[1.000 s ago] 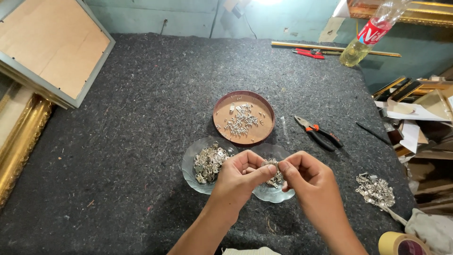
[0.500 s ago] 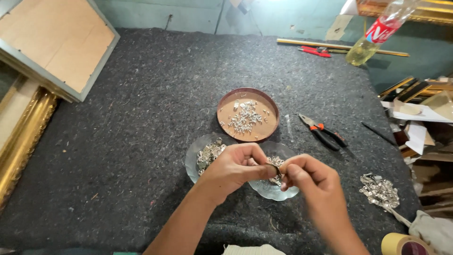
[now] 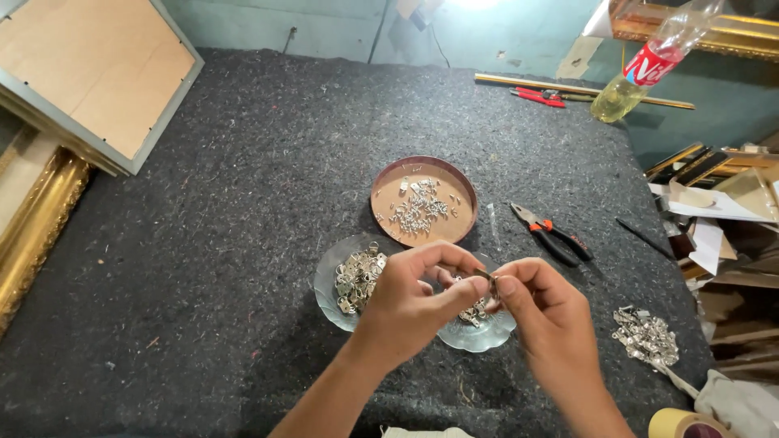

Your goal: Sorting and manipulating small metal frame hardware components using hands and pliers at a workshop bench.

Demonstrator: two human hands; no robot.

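A small metal fitting [image 3: 485,277] is pinched between the fingertips of the left hand [image 3: 414,304] and right hand [image 3: 542,312], both grips closed on it, above two glass dishes [image 3: 329,280]. Its long axis cannot be determined. A brown tin [image 3: 422,199] lies just beyond, pliers [image 3: 552,235] to the right. Open bench [image 3: 203,268] extends left; the right edge is cluttered.

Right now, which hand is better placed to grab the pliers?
Right. The right hand is nearer to the pliers, which lie just beyond it on the felt mat. The left hand sits over the glass dishes. Both hands pinch a small metal piece.
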